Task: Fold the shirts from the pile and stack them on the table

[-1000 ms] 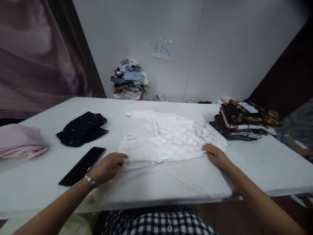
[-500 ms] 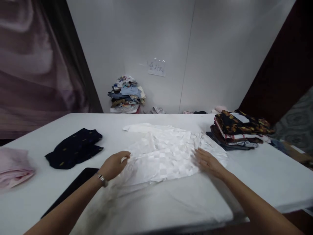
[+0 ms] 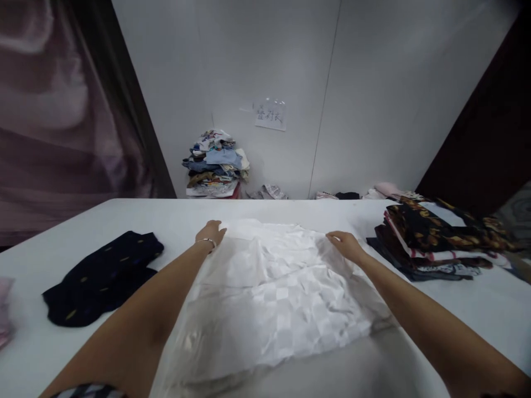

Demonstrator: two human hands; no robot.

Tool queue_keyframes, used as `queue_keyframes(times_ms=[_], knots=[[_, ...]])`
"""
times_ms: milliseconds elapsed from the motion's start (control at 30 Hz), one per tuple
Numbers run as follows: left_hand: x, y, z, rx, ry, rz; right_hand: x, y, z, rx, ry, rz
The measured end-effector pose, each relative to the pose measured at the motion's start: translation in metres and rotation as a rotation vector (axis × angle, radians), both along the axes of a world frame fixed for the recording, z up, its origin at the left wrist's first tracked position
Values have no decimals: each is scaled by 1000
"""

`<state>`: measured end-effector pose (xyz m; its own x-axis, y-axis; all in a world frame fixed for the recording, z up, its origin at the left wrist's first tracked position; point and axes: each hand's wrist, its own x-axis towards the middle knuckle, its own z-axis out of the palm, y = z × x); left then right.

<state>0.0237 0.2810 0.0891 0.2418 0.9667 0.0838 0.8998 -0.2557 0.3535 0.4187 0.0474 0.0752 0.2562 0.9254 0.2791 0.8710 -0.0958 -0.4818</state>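
Note:
A white checked garment (image 3: 298, 298) lies spread over the middle of the table, sheer at its sides and reaching down to the near edge. At its far left corner, my left hand (image 3: 211, 231) has its fingers closed on the cloth; a bracelet is on that wrist. My right hand (image 3: 344, 245) pinches the garment's far right part. Creases run across the cloth between the two hands.
A dark navy garment (image 3: 103, 276) lies on the white table (image 3: 136, 213) at left, with pink cloth (image 3: 5, 309) beyond it. Folded clothes (image 3: 440, 232) are stacked at right. Another clothes pile (image 3: 215, 166) stands behind the table, below a paper sign (image 3: 270, 114).
Both hands have moved forward to the garment's far side and closed on the cloth. The view has shifted, and the garment now extends nearer to me.

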Motion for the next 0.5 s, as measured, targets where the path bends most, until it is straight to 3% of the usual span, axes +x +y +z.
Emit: queue_keyframes(times_ms=[167,300,400,500], knots=[[18,39,-17,-78,17,113,9,91,-6,-201,-7,-107],[27,60,-24,-136,-65,179,8,132,-21,-352,15,-118],[37,71,-12,-93,-222,197,5,147,-27,-410,29,-80],[53,77,16,-27,-467,207,2,150,-24,-458,42,-15]])
